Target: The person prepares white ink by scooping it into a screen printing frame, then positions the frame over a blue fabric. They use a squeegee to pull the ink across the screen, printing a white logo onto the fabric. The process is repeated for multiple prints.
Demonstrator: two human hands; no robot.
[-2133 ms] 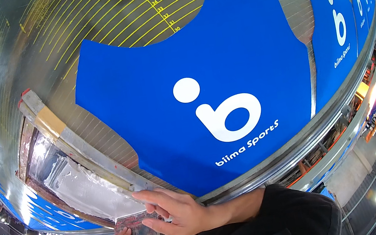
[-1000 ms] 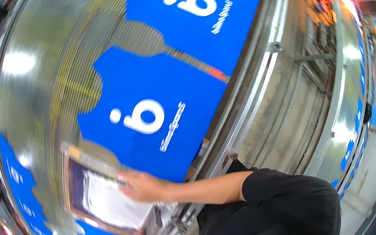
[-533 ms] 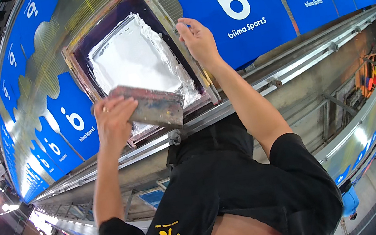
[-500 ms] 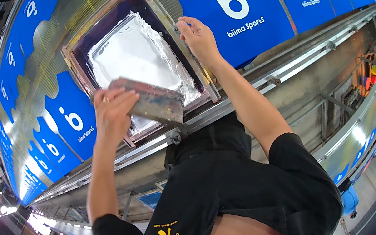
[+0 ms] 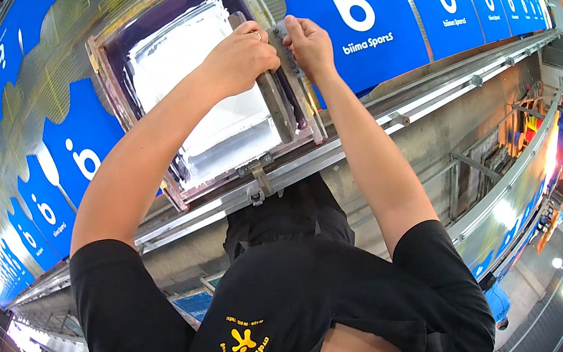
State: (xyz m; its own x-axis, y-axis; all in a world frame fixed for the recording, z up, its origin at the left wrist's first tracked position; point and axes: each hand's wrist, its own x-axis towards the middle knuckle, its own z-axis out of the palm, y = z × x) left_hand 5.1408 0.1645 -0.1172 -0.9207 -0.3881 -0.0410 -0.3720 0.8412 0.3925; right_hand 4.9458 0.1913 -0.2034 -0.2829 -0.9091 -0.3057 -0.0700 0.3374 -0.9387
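A wooden-edged printing screen lies on the long table, with white ink spread over its dark mesh. My left hand reaches across it, fingers wrapped round the top of a squeegee. The squeegee stands lengthwise along the right side of the inked area, its blade edge hidden. Just beyond the screen's right edge is my right hand, its fingers curled and closed against a small greyish thing beside the frame. What that grey thing is, I cannot make out.
Blue cut shirt pieces with white prints lie in a row on both sides of the screen. A metal rail with small stops runs along the table's near edge. Another table with blue pieces stands at the right, with a person in blue near it.
My left hand has swung the squeegee from the screen's near left to its right side and turned it lengthwise. My right hand stays by the right edge, its fingers now curled at the grey thing.
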